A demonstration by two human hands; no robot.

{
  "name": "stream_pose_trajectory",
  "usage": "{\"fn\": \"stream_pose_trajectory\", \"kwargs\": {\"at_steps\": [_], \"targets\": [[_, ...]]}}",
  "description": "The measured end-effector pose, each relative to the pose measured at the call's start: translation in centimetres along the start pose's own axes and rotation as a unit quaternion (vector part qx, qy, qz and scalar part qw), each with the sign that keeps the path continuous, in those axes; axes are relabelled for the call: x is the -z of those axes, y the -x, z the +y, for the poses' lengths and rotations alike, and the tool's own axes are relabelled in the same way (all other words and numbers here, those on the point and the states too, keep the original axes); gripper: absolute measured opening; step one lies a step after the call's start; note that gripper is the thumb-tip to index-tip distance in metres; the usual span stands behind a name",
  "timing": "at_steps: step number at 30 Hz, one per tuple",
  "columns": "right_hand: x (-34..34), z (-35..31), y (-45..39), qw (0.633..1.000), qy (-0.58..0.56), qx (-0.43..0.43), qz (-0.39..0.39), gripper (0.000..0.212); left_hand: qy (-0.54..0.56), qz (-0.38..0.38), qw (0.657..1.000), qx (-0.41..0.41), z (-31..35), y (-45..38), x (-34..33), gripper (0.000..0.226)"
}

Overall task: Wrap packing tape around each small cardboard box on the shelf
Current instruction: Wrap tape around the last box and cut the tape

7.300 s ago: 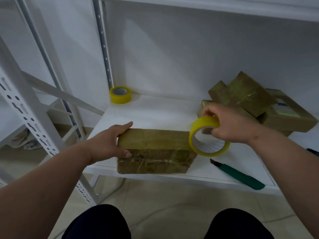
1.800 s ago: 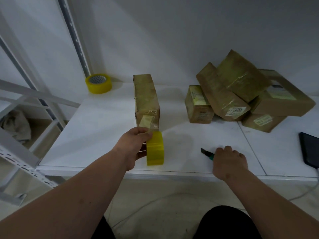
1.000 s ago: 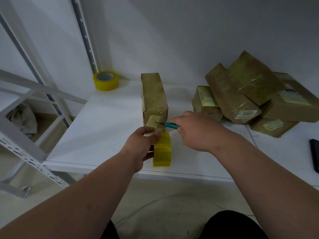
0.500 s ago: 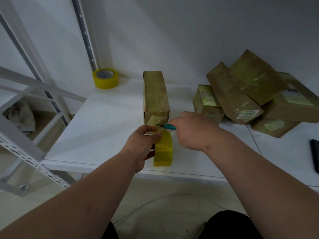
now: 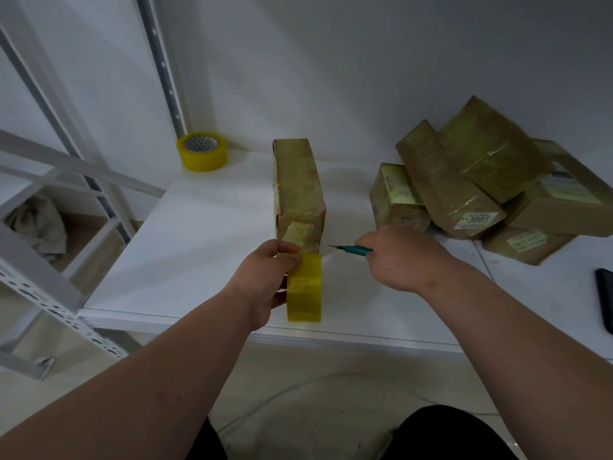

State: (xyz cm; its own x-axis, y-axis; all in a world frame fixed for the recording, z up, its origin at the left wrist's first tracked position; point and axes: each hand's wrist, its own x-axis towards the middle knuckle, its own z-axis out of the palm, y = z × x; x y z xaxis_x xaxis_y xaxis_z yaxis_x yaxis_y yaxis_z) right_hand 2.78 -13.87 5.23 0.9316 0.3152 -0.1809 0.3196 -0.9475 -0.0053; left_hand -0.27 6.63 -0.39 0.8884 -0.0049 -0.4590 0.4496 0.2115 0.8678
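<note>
Left hand (image 5: 265,280) grips the yellow tape roll (image 5: 304,288) on edge just in front of the taped cardboard box (image 5: 298,190) mid-shelf, thumb on the strip running to the box's near end, while the right hand (image 5: 398,257), just right of it, clamps a green-handled knife (image 5: 351,249), blade toward the box.

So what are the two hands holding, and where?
The left hand grips the yellow tape roll by its side. The right hand holds the green knife by its handle, blade pointing left.
</note>
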Motion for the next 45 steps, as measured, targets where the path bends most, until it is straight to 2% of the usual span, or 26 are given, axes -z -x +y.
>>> {"fn": "stream_pose_trajectory", "kwargs": {"at_steps": [9, 27, 36, 45], "targets": [[1.3, -1.1, 1.3, 0.991, -0.109, 0.050, 0.053, 0.039, -0.036, 0.010, 0.999, 0.007, 0.0, -0.3, -0.2, 0.014], [1.0, -2.8, -0.9, 0.996, -0.056, 0.063, 0.010, 0.044, -0.071, 0.037, 0.997, -0.005, 0.0, -0.2, -0.5, 0.010], [1.2, -2.7, -1.3, 0.997, -0.053, 0.057, -0.011, 0.036, -0.085, 0.058, 0.995, -0.002, 0.5, 0.1, 0.0, 0.012], [1.6, -3.4, -1.4, 0.998, -0.041, 0.050, -0.008, 0.039, -0.103, 0.039, 0.994, 0.000, 1.2, 0.2, 0.6, 0.011]]}}
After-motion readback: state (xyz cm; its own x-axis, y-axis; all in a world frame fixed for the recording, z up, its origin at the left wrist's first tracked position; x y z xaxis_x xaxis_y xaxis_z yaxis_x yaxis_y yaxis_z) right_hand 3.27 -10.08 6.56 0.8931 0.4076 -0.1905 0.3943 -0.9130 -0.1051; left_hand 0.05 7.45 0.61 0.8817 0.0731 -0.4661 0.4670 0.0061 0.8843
